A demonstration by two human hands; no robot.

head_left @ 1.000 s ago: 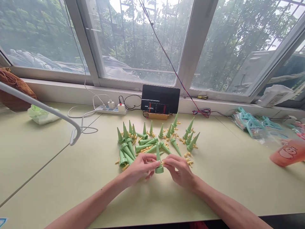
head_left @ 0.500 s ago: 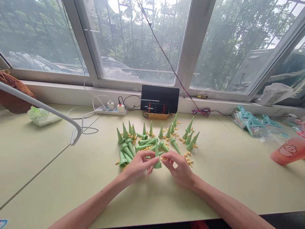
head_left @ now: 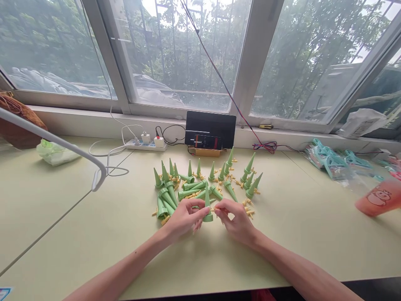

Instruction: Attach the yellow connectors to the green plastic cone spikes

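My left hand [head_left: 189, 214] grips a green plastic watering spike [head_left: 207, 205], held upright with its tip pointing up. Closed in a pinch, my right hand [head_left: 234, 215] has a small yellow valve [head_left: 214, 210] between thumb and finger. The valve meets the right side of the spike, above its base; whether it is seated inside cannot be made out. Behind my hands lie several loose green spikes [head_left: 191, 187], and others stand upright with yellow valves at their sides, such as a spike [head_left: 254, 186] on the right. Loose yellow valves [head_left: 249, 202] are scattered beside my right hand.
At the back, a phone [head_left: 207, 142] leans against a black tablet [head_left: 210, 125]. A power strip [head_left: 147, 144] with cables sits left of them. A white curved bar [head_left: 56, 136] crosses the left side. On the right are a red cup [head_left: 379, 198] and bagged turquoise items [head_left: 335, 161].
Both hands stay nearly in place, with the spike and valve still held together. Only a slight shift of fingers and view shows.
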